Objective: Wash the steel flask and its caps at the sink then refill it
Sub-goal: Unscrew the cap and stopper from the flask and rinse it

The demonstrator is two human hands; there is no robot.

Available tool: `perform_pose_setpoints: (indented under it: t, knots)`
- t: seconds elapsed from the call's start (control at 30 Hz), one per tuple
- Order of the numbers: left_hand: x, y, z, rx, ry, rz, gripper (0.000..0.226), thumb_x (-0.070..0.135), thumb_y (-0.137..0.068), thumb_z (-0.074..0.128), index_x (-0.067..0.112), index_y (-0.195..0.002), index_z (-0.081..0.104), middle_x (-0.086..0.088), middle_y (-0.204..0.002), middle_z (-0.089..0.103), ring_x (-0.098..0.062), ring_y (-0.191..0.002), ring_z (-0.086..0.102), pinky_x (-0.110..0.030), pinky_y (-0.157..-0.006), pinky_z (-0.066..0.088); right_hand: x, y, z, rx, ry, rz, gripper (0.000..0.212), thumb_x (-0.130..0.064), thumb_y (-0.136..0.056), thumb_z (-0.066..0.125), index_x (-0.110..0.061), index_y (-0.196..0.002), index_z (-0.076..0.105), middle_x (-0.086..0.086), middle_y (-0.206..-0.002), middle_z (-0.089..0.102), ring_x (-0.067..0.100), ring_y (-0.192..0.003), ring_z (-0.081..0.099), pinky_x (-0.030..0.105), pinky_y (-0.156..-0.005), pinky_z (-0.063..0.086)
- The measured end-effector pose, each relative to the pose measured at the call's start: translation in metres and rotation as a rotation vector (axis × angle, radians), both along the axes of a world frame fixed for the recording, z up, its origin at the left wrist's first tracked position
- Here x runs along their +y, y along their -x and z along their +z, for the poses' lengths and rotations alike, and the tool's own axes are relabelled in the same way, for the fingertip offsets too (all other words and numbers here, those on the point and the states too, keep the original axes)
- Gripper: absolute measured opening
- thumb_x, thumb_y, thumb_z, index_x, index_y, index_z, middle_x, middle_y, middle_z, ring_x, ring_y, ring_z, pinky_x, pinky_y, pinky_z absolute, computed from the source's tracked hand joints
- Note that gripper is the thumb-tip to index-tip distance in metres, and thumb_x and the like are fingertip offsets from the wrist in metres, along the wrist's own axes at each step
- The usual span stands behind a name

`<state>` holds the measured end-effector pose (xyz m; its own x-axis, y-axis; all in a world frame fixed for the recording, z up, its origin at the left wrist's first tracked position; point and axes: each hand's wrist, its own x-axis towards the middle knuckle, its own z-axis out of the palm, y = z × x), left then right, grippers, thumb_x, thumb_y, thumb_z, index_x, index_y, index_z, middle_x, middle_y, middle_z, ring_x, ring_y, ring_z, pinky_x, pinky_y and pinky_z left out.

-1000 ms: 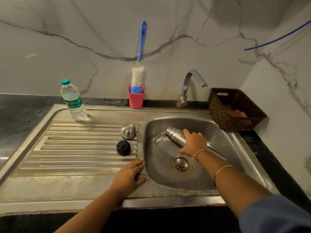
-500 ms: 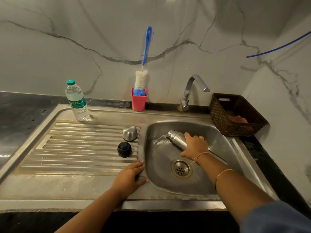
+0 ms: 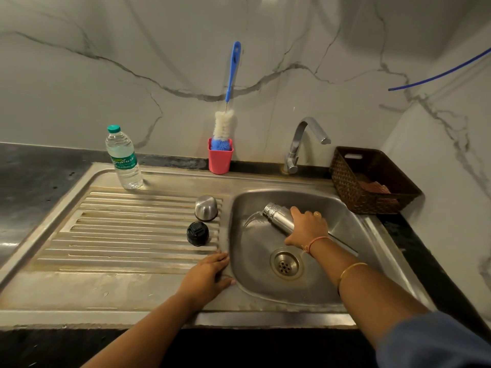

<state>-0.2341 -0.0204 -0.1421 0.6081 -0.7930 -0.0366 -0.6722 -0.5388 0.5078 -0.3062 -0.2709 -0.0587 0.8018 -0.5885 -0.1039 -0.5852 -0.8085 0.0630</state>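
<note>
My right hand [image 3: 308,227] grips the steel flask [image 3: 279,218] inside the sink basin [image 3: 345,261]. The flask is tipped with its open mouth to the left, and water pours out of it onto the basin floor. On the draining board [image 3: 119,235] just left of the basin stand the steel outer cap [image 3: 206,207] and, in front of it, the black inner cap [image 3: 197,233]. My left hand [image 3: 208,274] rests flat on the sink's rim at the basin's front left corner, fingers spread, holding nothing.
A plastic water bottle [image 3: 123,158] with a green cap stands at the back left of the draining board. A pink cup [image 3: 220,156] holds a blue-handled bottle brush [image 3: 230,86]. The tap [image 3: 303,143] stands behind the basin, a brown woven basket [image 3: 372,179] to its right.
The view has shifted slightly. Both hands stay where they were, and water keeps pouring from the tipped flask.
</note>
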Motion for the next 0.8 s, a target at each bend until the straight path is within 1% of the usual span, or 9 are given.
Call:
perform_pose_setpoints:
  t: [0.1, 0.27, 0.4, 0.53, 0.6, 0.63, 0.7, 0.73, 0.8]
  knots:
    - [-0.001, 0.0, -0.001, -0.007, 0.005, -0.001, 0.066, 0.045, -0.09, 0.059, 0.019, -0.146, 0.037, 0.008, -0.154, 0.029, -0.008, -0.142, 0.023, -0.01, -0.107, 0.012, 0.001, 0.0, 0.001, -0.001, 0.013, 0.002, 0.07, -0.045, -0.068, 0.074, -0.022, -0.124, 0.04, 0.011, -0.118, 0.057, 0.031, -0.111, 0.049, 0.037, -0.088, 0.044]
    - [0.0, 0.0, -0.003, -0.019, 0.009, -0.004, 0.065, 0.045, -0.09, 0.059, 0.018, -0.145, 0.038, 0.007, -0.154, 0.03, -0.009, -0.142, 0.025, -0.014, -0.11, 0.015, 0.002, -0.001, 0.002, -0.001, 0.017, 0.003, 0.072, -0.046, -0.068, 0.075, -0.022, -0.125, 0.04, 0.011, -0.118, 0.057, 0.03, -0.112, 0.049, 0.037, -0.088, 0.044]
    - [0.001, 0.0, -0.004, -0.029, 0.026, -0.008, 0.063, 0.043, -0.09, 0.06, 0.017, -0.144, 0.04, 0.005, -0.153, 0.033, -0.01, -0.141, 0.026, -0.008, -0.104, 0.01, 0.004, -0.001, 0.004, 0.0, 0.027, 0.012, 0.071, -0.045, -0.067, 0.075, -0.021, -0.124, 0.04, 0.011, -0.118, 0.056, 0.03, -0.111, 0.048, 0.036, -0.087, 0.043]
    - [0.002, 0.001, -0.004, -0.022, 0.044, -0.006, 0.062, 0.042, -0.09, 0.06, 0.015, -0.143, 0.042, 0.004, -0.152, 0.034, -0.011, -0.141, 0.027, -0.009, -0.106, 0.011, 0.005, 0.0, 0.006, 0.006, 0.033, 0.014, 0.072, -0.044, -0.068, 0.075, -0.021, -0.126, 0.04, 0.012, -0.118, 0.056, 0.031, -0.112, 0.049, 0.036, -0.087, 0.043]
    - [0.003, 0.002, -0.004, -0.01, 0.06, -0.01, 0.062, 0.043, -0.09, 0.06, 0.014, -0.142, 0.043, 0.002, -0.152, 0.036, -0.014, -0.141, 0.028, -0.012, -0.108, 0.012, 0.005, 0.001, 0.007, 0.011, 0.04, 0.012, 0.072, -0.045, -0.068, 0.076, -0.021, -0.126, 0.041, 0.013, -0.119, 0.056, 0.031, -0.112, 0.049, 0.037, -0.087, 0.043]
    - [0.004, 0.003, -0.004, -0.01, 0.063, -0.013, 0.064, 0.047, -0.089, 0.058, 0.013, -0.142, 0.044, 0.001, -0.151, 0.037, -0.015, -0.141, 0.029, -0.014, -0.109, 0.013, 0.006, 0.001, 0.007, 0.013, 0.045, 0.011, 0.073, -0.046, -0.067, 0.076, -0.02, -0.126, 0.041, 0.013, -0.119, 0.056, 0.031, -0.112, 0.049, 0.037, -0.088, 0.043]
    - [0.005, 0.005, -0.006, -0.018, 0.091, -0.014, 0.079, 0.064, -0.081, 0.043, 0.01, -0.138, 0.048, -0.001, -0.148, 0.042, -0.019, -0.14, 0.033, -0.018, -0.109, 0.013, 0.005, 0.001, 0.009, 0.02, 0.055, 0.011, 0.073, -0.046, -0.067, 0.076, -0.02, -0.126, 0.041, 0.013, -0.118, 0.056, 0.032, -0.112, 0.048, 0.038, -0.088, 0.043]
    - [0.006, 0.006, -0.009, -0.024, 0.109, -0.013, 0.086, 0.068, -0.076, 0.034, 0.009, -0.136, 0.05, -0.003, -0.145, 0.045, -0.021, -0.138, 0.036, -0.02, -0.109, 0.012, 0.005, 0.001, 0.008, 0.021, 0.058, 0.01, 0.073, -0.046, -0.067, 0.076, -0.02, -0.126, 0.041, 0.013, -0.118, 0.056, 0.032, -0.112, 0.048, 0.038, -0.088, 0.043]
    - [0.006, 0.005, -0.013, -0.053, 0.129, -0.012, 0.088, 0.069, -0.074, 0.029, 0.008, -0.134, 0.053, -0.004, -0.143, 0.048, -0.023, -0.137, 0.038, -0.023, -0.11, 0.01, 0.004, 0.002, 0.008, 0.017, 0.062, 0.009, 0.074, -0.046, -0.067, 0.076, -0.02, -0.126, 0.041, 0.013, -0.118, 0.056, 0.032, -0.112, 0.048, 0.037, -0.088, 0.043]
